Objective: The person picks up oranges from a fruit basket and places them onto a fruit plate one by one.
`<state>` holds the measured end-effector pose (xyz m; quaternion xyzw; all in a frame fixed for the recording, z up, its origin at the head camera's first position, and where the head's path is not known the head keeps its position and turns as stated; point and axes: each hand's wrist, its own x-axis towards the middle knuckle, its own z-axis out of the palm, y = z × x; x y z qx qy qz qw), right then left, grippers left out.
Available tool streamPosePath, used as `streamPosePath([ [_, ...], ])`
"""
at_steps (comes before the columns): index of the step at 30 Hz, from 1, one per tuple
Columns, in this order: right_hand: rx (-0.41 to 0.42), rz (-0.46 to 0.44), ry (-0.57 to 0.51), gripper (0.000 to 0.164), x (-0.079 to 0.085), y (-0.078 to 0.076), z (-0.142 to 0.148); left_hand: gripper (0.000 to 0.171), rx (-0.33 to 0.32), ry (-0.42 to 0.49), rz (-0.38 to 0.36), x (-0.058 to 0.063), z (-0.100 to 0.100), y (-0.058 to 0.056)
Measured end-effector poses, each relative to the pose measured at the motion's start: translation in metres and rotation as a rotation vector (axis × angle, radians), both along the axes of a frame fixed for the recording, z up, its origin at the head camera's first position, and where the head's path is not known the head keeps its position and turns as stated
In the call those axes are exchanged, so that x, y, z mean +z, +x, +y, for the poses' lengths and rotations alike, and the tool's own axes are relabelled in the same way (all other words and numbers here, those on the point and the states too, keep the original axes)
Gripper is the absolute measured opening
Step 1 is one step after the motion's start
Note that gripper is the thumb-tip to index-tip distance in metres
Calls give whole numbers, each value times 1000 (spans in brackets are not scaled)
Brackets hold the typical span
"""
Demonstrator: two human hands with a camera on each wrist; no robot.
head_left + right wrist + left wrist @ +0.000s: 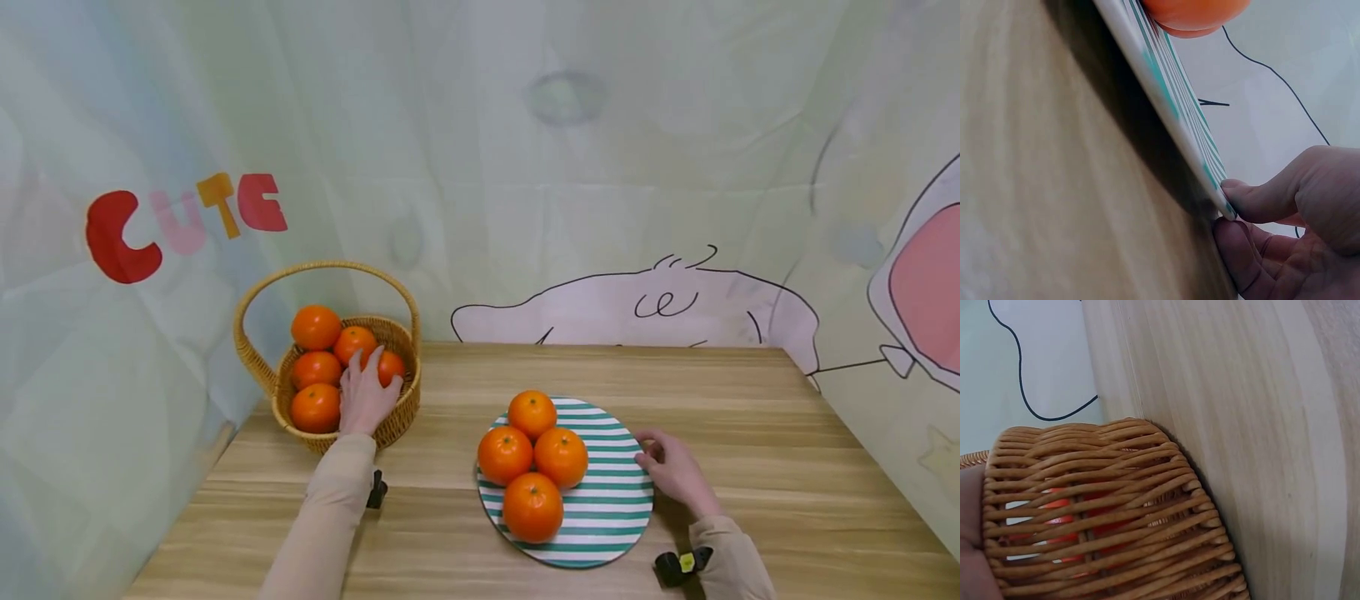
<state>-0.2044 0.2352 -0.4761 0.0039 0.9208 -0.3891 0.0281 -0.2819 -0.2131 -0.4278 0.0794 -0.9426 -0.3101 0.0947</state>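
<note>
A wicker basket (405, 408) with a tall arched handle holds several oranges (316, 410) at the left. My left hand (367, 400) reaches in over its near side, thumb and fingers curved around an orange (390, 367) at the right of the pile. In the left wrist view, the woven wall (1104, 512) hides most of that hand and the fruit. A round plate (607, 500) with green and white stripes carries several oranges (533, 507) on its left half. My right hand (675, 471) pinches its right rim, thumb (1254, 200) on top and fingers beneath.
The wooden table (435, 533) runs back to a printed cloth backdrop (480, 167). The basket stands near the table's left edge, close to the cloth. The basket's handle (330, 265) arches above the fruit, beyond my left hand.
</note>
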Motion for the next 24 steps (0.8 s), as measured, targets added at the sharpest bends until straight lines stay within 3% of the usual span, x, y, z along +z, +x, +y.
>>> streamPosePath([
  [14,11,16,4,28,-3,0,1,68,-63,-44,-104,3,0,-1],
  [24,14,23,-1,28,-2,0,1,63,-19,-14,-50,2,3,-2],
])
